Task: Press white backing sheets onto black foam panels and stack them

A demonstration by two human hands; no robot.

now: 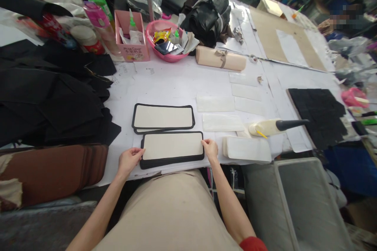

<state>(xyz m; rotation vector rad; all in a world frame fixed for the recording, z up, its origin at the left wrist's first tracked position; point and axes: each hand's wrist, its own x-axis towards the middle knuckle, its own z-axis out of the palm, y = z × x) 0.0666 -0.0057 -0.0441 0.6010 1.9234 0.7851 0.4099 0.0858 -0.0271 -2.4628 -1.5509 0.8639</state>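
We can't tell whether the left hand (129, 161) and right hand (210, 150) pinch just the top panel (173, 146); those under it are mostly hidden. We lose part of the brown panels (53, 170) and black pieces (50, 86) at the left edge, the red sleeve (253, 244) and grey bin (283, 200) at the bottom. Tabletop (176, 86) handwriting (150, 70): too small for us. Right-hand background clutter (349, 55): blurred.

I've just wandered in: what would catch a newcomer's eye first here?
Probably the black-bordered pale panel topping the near stack at the front of the white table, with the person's left grip at one end and right grip at the other. Next, perhaps the bright pink basket toward the back, and the big heap of black pieces on the left.
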